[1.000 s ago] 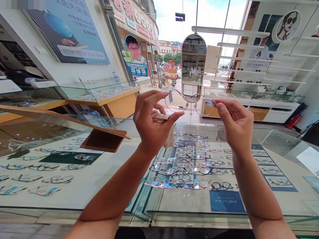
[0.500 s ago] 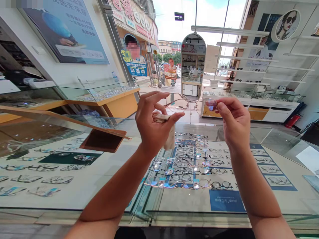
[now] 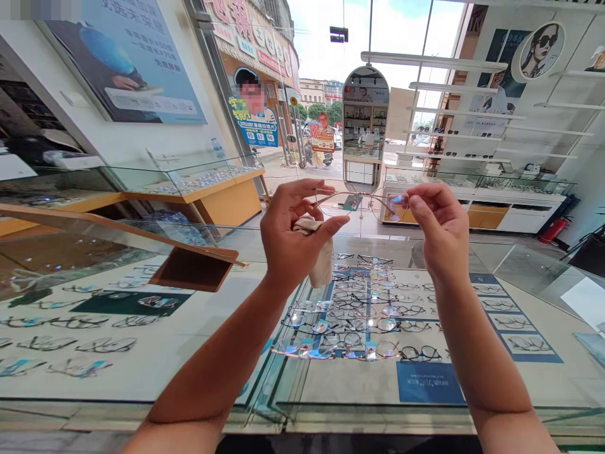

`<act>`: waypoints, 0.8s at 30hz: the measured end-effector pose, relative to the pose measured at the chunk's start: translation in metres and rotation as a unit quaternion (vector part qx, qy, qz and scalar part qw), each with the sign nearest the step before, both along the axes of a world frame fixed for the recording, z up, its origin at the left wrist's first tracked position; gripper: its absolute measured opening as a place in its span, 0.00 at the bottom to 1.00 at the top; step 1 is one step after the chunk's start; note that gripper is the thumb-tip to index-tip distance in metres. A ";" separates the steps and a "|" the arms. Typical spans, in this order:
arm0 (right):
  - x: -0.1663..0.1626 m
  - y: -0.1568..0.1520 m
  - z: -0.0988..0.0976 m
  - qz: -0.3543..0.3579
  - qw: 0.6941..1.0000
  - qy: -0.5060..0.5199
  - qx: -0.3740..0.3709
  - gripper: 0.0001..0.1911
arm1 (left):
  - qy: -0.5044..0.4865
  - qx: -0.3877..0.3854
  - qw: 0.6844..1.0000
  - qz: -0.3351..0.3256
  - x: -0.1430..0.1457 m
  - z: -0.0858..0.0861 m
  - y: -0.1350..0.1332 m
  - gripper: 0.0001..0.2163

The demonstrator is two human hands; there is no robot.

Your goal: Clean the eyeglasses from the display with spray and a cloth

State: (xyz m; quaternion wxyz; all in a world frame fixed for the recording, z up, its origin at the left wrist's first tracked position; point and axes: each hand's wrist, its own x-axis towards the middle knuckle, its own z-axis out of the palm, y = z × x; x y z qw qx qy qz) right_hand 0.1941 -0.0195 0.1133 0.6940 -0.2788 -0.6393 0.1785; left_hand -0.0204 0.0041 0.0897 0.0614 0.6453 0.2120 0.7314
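Thin gold-rimmed glasses (image 3: 363,203) held level in the air, tilted nearly edge-on, small teal tag on one lens

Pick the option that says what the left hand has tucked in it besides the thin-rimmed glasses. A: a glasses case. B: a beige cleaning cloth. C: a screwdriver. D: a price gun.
B: a beige cleaning cloth hangs from the left hand, which also pinches the thin-rimmed glasses that the right hand grips at the other end.

Left hand (image 3: 293,236) and right hand (image 3: 442,230) pinching thin-rimmed glasses (image 3: 359,202), cloth (image 3: 321,252) in left palm, above glass display counter (image 3: 520,265)
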 end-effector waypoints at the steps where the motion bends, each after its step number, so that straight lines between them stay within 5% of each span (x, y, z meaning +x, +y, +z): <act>1: 0.001 0.000 0.000 0.001 1.000 -0.002 -0.006 0.07 | -0.012 -0.017 1.000 -0.017 0.001 0.002 -0.004 0.24; 11: -0.001 0.001 0.000 0.016 0.999 -0.014 -0.048 0.08 | -0.080 -0.085 0.990 -0.074 0.004 0.006 -0.010 0.23; 15: 0.002 0.006 -0.001 0.067 0.993 0.022 -0.094 0.08 | -0.102 -0.180 0.967 -0.150 0.003 0.006 -0.011 0.20; 17: 0.003 0.007 -0.002 0.089 0.992 0.005 -0.090 0.08 | -0.128 -0.267 0.927 -0.230 0.003 0.009 -0.014 0.22; 20: 0.001 0.003 -0.005 0.097 0.991 -0.077 -0.050 0.17 | -0.148 -0.412 0.826 -0.354 0.007 0.014 -0.021 0.27; 24: -0.003 -0.002 -0.006 0.102 0.988 -0.120 0.003 0.18 | -0.142 -0.515 0.725 -0.435 0.016 0.016 -0.028 0.24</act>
